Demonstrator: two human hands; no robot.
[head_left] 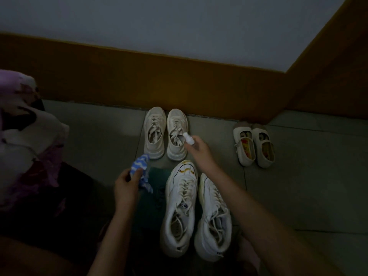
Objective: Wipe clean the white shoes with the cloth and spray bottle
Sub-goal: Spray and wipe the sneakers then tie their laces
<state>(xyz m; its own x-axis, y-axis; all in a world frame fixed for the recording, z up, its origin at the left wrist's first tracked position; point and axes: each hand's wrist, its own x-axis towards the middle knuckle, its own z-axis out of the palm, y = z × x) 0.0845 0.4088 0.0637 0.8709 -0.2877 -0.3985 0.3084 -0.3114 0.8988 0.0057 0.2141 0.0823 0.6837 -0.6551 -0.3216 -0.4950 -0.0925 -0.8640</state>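
A dim grey tiled floor (298, 186) meets a wall with an ochre lower band (119, 82). The pair of white shoes (180, 216) stands at 6 o'clock, toes toward the wall, with brownish marks (186, 170) on one toe. The left hand (126, 186), at 9 o'clock of that toe, has its grip closed round a blue-and-white cloth (142, 168). The right hand (199, 150), at 12 o'clock of the pair, grips a small white spray bottle (188, 138) over the cream sneakers (154, 134) by the wall. Small flat shoes (247, 146) sit at 3 o'clock, and a fabric heap (23, 136) at 9 o'clock.
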